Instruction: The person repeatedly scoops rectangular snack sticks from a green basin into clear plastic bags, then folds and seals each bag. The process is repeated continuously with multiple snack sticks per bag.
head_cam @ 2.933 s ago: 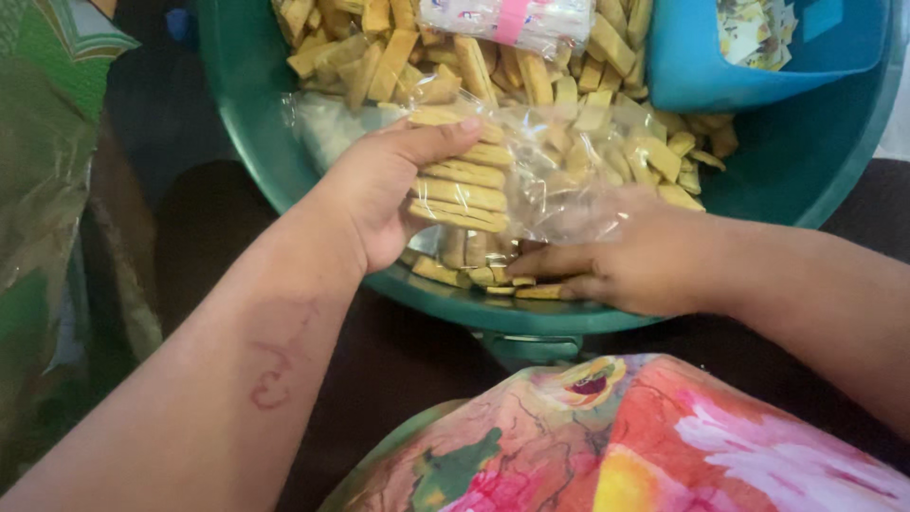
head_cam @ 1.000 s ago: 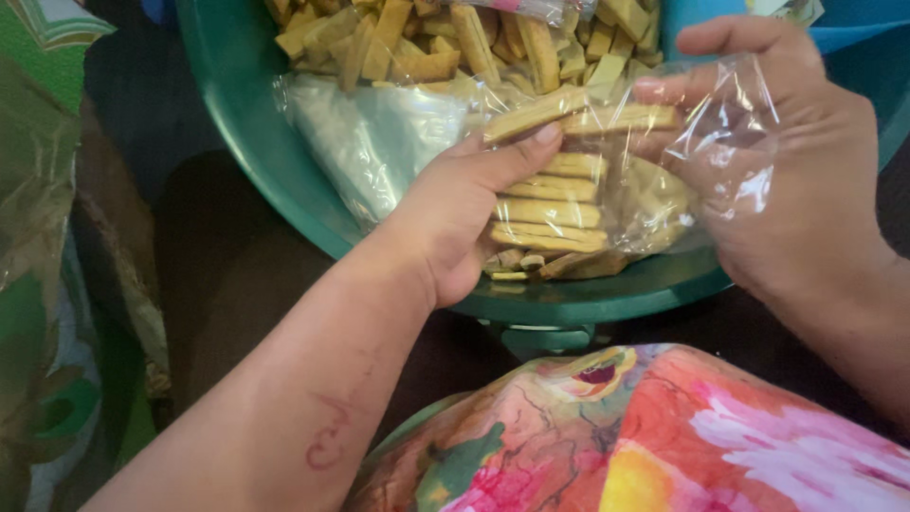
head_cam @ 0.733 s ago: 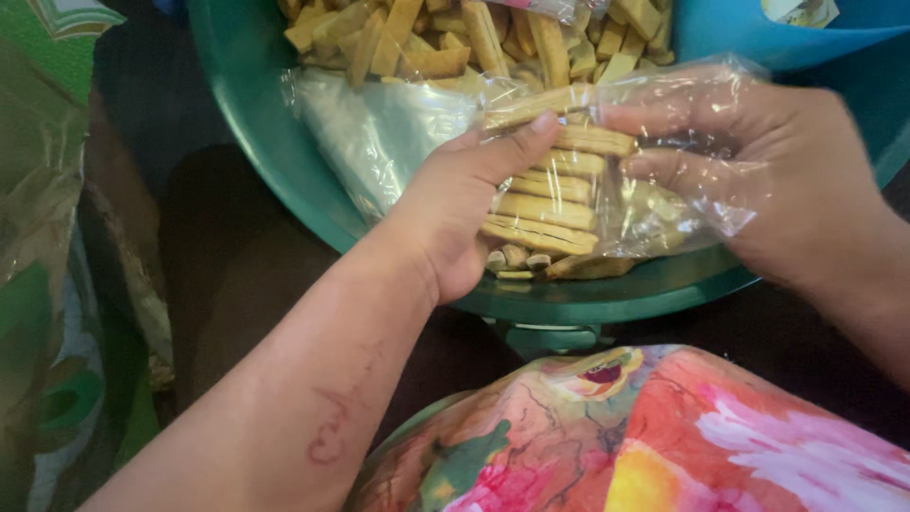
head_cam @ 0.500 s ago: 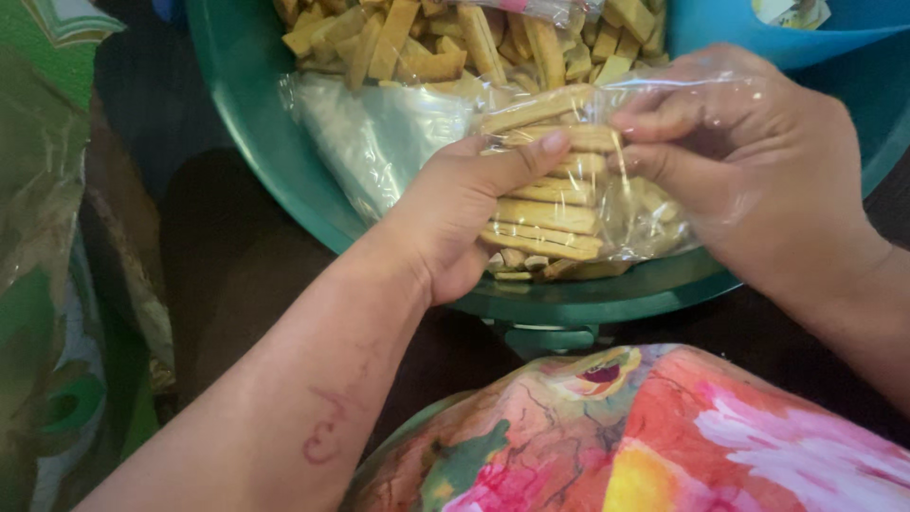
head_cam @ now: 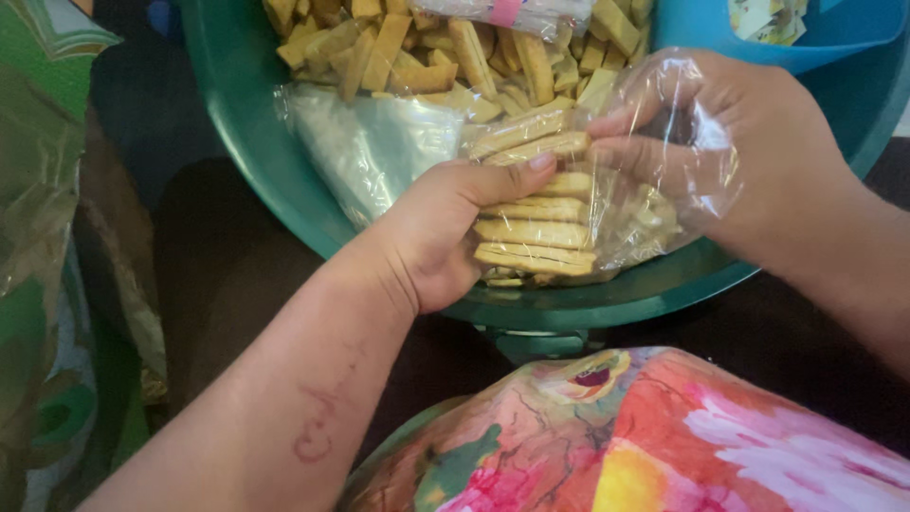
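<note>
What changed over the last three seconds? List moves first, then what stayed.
The right hand rose from the basin's near rim and took hold of the clear bag by its mouth. The left hand kept steadying the stacked biscuit sticks. The green basin and blue container stayed put.

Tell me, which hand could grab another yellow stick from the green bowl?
Probably the left hand: it only steadies the stacked yellow biscuit sticks, while the right hand sits wrapped in the clear plastic bag, holding it open.
</note>
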